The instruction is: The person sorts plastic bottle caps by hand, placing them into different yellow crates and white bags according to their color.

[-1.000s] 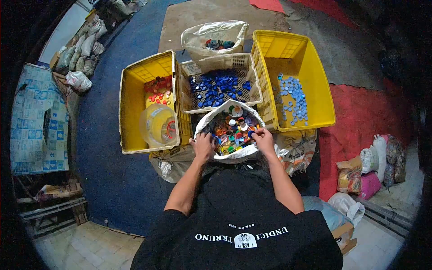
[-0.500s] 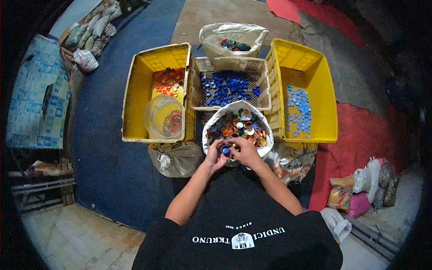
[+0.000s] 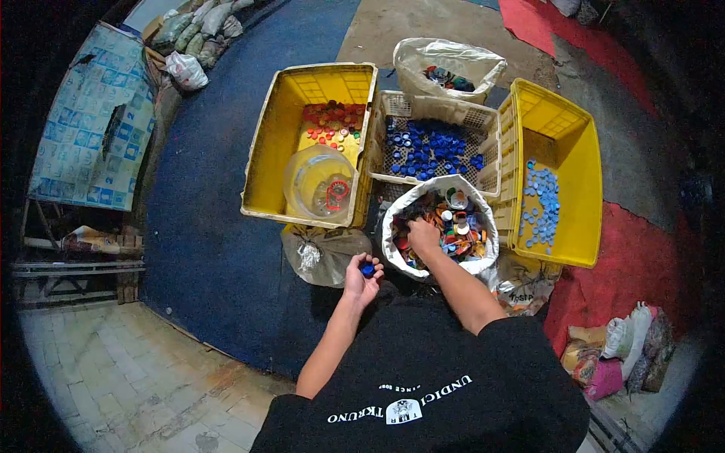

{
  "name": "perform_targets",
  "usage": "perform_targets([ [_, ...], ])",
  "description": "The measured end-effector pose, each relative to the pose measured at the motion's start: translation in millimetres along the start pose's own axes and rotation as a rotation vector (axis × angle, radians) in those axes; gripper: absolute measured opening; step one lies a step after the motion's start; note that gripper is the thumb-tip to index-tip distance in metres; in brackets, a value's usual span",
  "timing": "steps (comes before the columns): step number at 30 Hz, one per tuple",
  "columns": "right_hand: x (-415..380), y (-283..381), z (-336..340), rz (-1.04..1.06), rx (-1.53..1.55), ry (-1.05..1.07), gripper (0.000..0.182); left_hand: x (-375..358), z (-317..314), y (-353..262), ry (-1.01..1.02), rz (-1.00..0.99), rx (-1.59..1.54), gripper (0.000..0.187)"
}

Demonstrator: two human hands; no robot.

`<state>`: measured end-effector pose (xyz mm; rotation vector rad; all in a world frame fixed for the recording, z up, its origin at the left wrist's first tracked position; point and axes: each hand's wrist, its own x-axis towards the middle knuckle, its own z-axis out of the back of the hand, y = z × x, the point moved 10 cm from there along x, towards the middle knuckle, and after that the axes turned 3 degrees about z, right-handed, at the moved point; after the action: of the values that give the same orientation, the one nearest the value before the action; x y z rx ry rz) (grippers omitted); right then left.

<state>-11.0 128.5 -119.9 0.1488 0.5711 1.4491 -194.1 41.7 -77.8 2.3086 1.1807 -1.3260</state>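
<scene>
Blue bottle caps [image 3: 367, 269] rest in my left hand [image 3: 361, 284], palm up with the fingers curled round them, just outside the sack's left edge. My right hand [image 3: 423, 235] reaches into an open white sack [image 3: 485, 264] full of mixed bottle caps [image 3: 462, 220] in orange, white, red, green and other colours. Its fingers curl down among the caps, and I cannot tell what is between them. Behind the sack, a white perforated crate [image 3: 436, 180] holds many dark blue caps [image 3: 430, 143].
Left of the crate, a yellow bin [image 3: 260, 162] contains red caps [image 3: 332, 117] and a clear plastic container [image 3: 306, 177]. Light blue caps [image 3: 540, 200] lie in the right yellow bin [image 3: 581, 181]. Another white sack [image 3: 408, 68] stands behind; a tied sack [image 3: 321, 264] sits below the left bin.
My hands have separated. The right has gone down into the sack of mixed caps; the left has drawn back leftward with blue caps. The camera view has shifted.
</scene>
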Motion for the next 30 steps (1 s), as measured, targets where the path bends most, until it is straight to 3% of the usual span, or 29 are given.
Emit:
perform_targets([
  [5,-16,8,32,0.07,0.061,-0.114,0.021,3,6,3,0.049,0.011,-0.049,0.02],
  [7,-34,14,68,0.234,0.291,-0.34,0.022,4,-6,9,0.063,0.043,-0.082,0.022],
  [11,-85,34,111,0.219,0.595,-0.25,0.024,6,-35,28,0.138,0.131,-0.016,0.029],
  [14,-124,67,134,0.333,0.319,-0.268,0.035,35,-55,56,0.284,0.287,0.075,0.027],
  [18,-131,47,127,0.281,0.417,-0.249,0.042,43,-78,69,0.286,0.309,0.194,0.02],
  [20,-133,29,140,0.139,0.629,-0.276,0.04,52,-92,69,0.26,0.329,0.235,0.017],
  [23,-147,15,160,0.117,0.597,-0.429,0.037,77,-116,64,0.262,0.347,0.031,0.014],
  [25,-151,-4,155,0.011,0.681,-0.455,0.034,108,-162,55,0.433,0.42,-0.11,0.012],
  [28,-158,-15,152,-0.028,0.722,-0.521,0.034,98,-240,22,0.358,0.149,-0.087,0.03],
  [29,-160,-16,152,-0.102,0.75,-0.498,0.033,113,-247,11,0.389,0.047,0.092,0.055],
  [30,-161,-19,151,-0.072,0.696,-0.541,0.033,105,-251,13,0.298,0.091,0.096,0.075],
])
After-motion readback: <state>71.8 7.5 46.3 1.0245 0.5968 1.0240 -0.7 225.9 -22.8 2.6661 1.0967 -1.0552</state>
